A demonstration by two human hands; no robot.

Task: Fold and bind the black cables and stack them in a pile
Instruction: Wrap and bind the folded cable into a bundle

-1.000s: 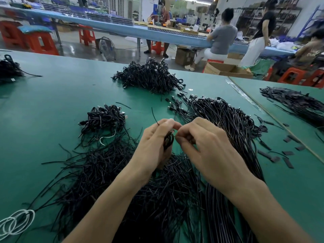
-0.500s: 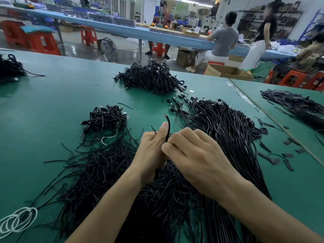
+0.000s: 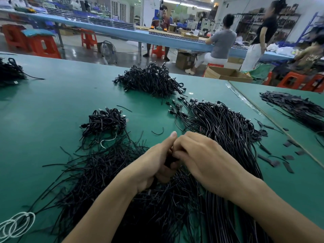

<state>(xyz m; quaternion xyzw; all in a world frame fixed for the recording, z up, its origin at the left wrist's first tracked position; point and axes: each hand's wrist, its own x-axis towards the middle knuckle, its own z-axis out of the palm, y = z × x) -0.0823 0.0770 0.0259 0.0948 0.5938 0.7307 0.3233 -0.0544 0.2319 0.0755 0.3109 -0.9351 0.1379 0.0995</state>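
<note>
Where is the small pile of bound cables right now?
Head view, left of centre on the green table: the small pile of bound cables lies beyond and left of the left hand, just past the loose black ties.

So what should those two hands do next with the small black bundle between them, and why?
Probably finish tightening the binding. The left hand and right hand both pinch the small folded black cable bundle between them, so it isn't released yet; the small pile of bound black cables lies apart, ahead to the left.
</note>
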